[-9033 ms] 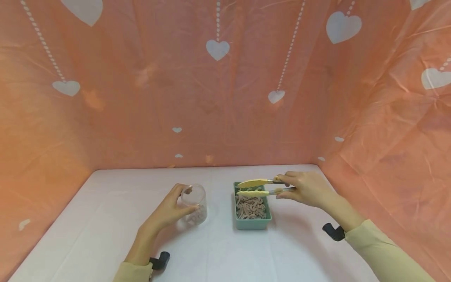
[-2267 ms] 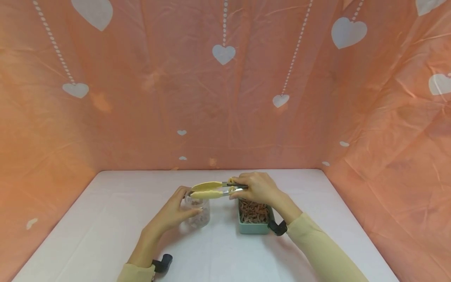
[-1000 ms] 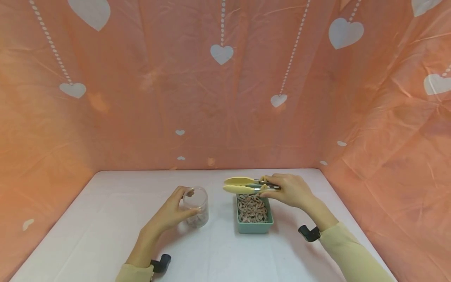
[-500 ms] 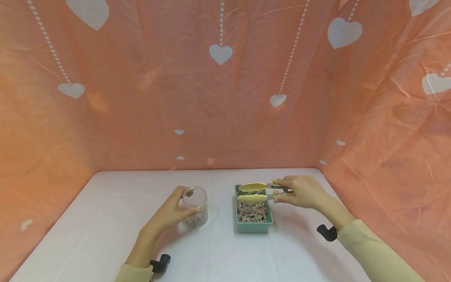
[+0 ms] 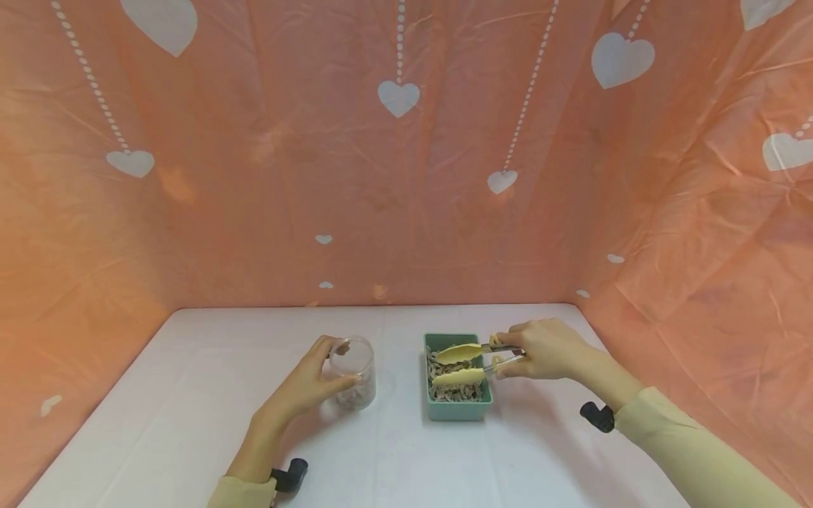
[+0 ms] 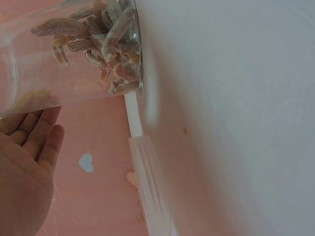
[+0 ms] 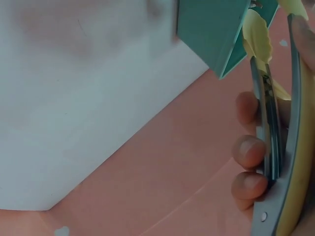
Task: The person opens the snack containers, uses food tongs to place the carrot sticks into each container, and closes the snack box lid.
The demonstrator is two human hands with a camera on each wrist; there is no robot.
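My left hand grips the side of a clear open-topped jar standing upright on the table. In the left wrist view, dried, knobbly grey-brown strips lie in a heap at the jar's bottom. My right hand holds metal tongs with scalloped yellow tips, spread apart. Those tips dip into a green rectangular box, among more of the strips. Whether a strip sits between the tips is hard to tell. Fingers wrapped round the tong handles show in the right wrist view.
A white cloth-covered table carries the jar and box, a small gap between them. Orange curtain with white hearts encloses the back and sides. A translucent round lid lies beyond the jar in the left wrist view.
The right hand has swung the tongs from over the jar back rightward to the green box, spread their tips and lowered them among the strips. Left hand and jar have stayed in place.
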